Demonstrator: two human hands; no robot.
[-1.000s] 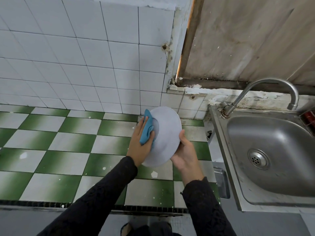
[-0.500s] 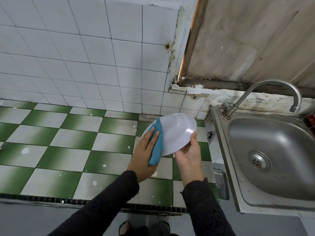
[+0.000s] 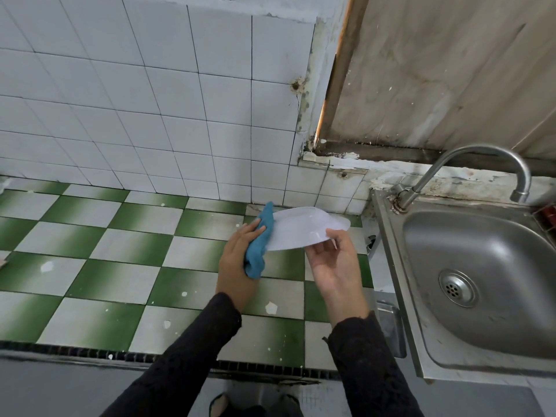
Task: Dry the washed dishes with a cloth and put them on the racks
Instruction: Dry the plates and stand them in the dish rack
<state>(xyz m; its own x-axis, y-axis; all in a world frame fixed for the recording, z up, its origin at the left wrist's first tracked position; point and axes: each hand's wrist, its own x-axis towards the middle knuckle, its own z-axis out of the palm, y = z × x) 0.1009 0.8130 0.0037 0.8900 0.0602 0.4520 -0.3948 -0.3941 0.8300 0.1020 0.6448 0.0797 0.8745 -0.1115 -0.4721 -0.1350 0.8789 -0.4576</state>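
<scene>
Head view. A person stands at a countertop (image 3: 120,266) tiled in green and white, with a steel sink (image 3: 391,251) and its curved tap (image 3: 469,164) to the right. The white dish (image 3: 304,228) is held in the air above the back of the countertop, just left of the sink, lying almost level and touching no surface. The left hand (image 3: 237,260) has its fingers closed round a bunched blue cloth (image 3: 258,248) and presses it against the dish's left rim, the cloth wrapping over that edge. The right hand (image 3: 334,260), palm turned up, pinches the near right rim between thumb and fingertips. Whether water remains on the dish cannot be told. Judged from this pose, the task is in its drying step: one dish is being wiped along its edge and has not been put away. No rack and no other dishes appear in view, and the sink basin shows none, so how many are already dried, or remain, cannot be told.
</scene>
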